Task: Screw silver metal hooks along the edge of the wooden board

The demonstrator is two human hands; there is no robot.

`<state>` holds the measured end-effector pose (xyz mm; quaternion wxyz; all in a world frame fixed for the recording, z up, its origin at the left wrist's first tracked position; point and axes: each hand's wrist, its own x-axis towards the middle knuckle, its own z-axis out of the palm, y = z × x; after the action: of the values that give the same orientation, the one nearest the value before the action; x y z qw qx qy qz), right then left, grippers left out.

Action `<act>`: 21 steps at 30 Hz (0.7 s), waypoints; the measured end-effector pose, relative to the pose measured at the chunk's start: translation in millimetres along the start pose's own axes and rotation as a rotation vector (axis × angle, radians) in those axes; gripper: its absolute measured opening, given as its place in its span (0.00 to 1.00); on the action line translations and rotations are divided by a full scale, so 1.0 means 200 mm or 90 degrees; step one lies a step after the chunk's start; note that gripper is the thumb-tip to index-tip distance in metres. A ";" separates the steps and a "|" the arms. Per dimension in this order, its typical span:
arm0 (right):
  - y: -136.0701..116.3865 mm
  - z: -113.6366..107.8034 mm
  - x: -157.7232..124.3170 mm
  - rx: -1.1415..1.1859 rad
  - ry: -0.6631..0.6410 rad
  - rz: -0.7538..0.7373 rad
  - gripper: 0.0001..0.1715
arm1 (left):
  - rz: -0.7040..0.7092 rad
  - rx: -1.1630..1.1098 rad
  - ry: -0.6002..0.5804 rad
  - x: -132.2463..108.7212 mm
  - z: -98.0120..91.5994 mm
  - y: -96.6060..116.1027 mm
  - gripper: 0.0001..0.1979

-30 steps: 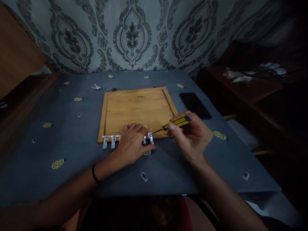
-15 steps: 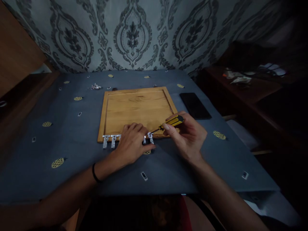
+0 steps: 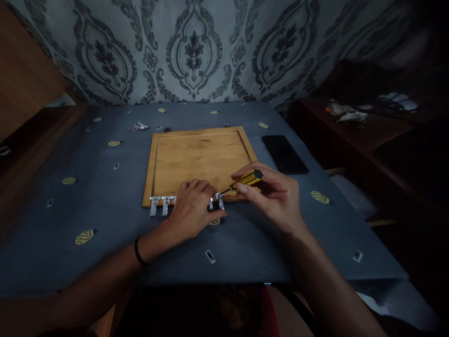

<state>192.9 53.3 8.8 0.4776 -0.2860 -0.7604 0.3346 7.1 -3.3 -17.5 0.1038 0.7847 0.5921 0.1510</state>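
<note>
My right hand (image 3: 277, 194) grips a yellow and black screwdriver (image 3: 249, 179) between thumb and fingers. The tip points down-left and meets a metal hinge (image 3: 220, 201) on the near edge of a wooden cabinet door (image 3: 203, 159), which lies flat. My left hand (image 3: 192, 206) is laid over that edge, fingers curled above and thumb below, around the hinges just left of the tip. Two more silver hinges (image 3: 159, 205) show left of this hand. Others are partly covered by it. Any screw under the tip is too small to make out.
A black phone (image 3: 285, 154) lies right of the door. Small metal parts (image 3: 140, 126) rest at the back left of the blue cloth-covered table (image 3: 115, 206). Behind hangs a patterned curtain (image 3: 192, 51). Brown furniture (image 3: 368, 128) with items on it stands at the right.
My right fingers have shifted around the screwdriver handle, the index finger now farther forward, and the handle sits slightly more to the left. My left hand and the door have stayed still.
</note>
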 end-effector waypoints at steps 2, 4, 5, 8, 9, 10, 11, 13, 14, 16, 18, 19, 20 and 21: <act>0.00 0.01 0.00 -0.026 0.014 -0.019 0.07 | 0.003 0.000 0.005 0.00 0.00 0.00 0.21; 0.01 0.02 -0.01 -0.062 0.046 -0.051 0.10 | 0.006 -0.001 0.009 0.00 0.00 0.00 0.21; 0.02 0.03 -0.02 -0.079 0.062 -0.069 0.11 | 0.005 -0.001 0.008 0.00 0.00 0.00 0.21; 0.03 0.05 -0.03 -0.108 0.101 -0.107 0.13 | -0.002 0.003 0.001 0.00 0.00 0.00 0.20; 0.04 0.06 -0.03 -0.113 0.108 -0.113 0.13 | -0.004 0.004 -0.001 0.00 0.00 0.00 0.20; 0.04 0.06 -0.04 -0.119 0.113 -0.118 0.12 | -0.005 0.004 -0.003 0.00 0.00 0.01 0.20; 0.04 0.06 -0.05 -0.123 0.118 -0.123 0.11 | -0.006 0.004 -0.004 0.00 0.00 0.01 0.21; 0.04 0.07 -0.06 -0.116 0.136 -0.115 0.08 | -0.008 0.004 -0.004 0.01 0.00 0.01 0.21; 0.03 0.07 -0.07 -0.100 0.158 -0.099 0.06 | -0.008 0.004 -0.005 0.01 0.00 0.01 0.21; 0.03 0.06 -0.08 -0.046 0.211 -0.046 0.05 | -0.005 0.004 -0.005 0.00 0.00 0.00 0.21; 0.02 0.06 -0.09 -0.001 0.237 0.004 0.06 | 0.003 0.002 0.000 0.00 0.01 -0.01 0.21; 0.03 0.06 -0.09 0.004 0.232 0.016 0.07 | 0.006 0.002 0.003 0.00 0.01 -0.01 0.21; 0.03 0.06 -0.09 -0.003 0.219 0.023 0.07 | 0.009 0.003 0.006 0.00 0.01 -0.01 0.21; 0.03 0.06 -0.08 -0.018 0.204 0.026 0.08 | 0.009 0.005 0.008 0.00 0.01 -0.01 0.21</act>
<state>189.6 41.7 -8.7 0.5821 -0.3574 -0.6731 0.2835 6.0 -2.5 -19.4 0.0958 0.7881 0.5880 0.1547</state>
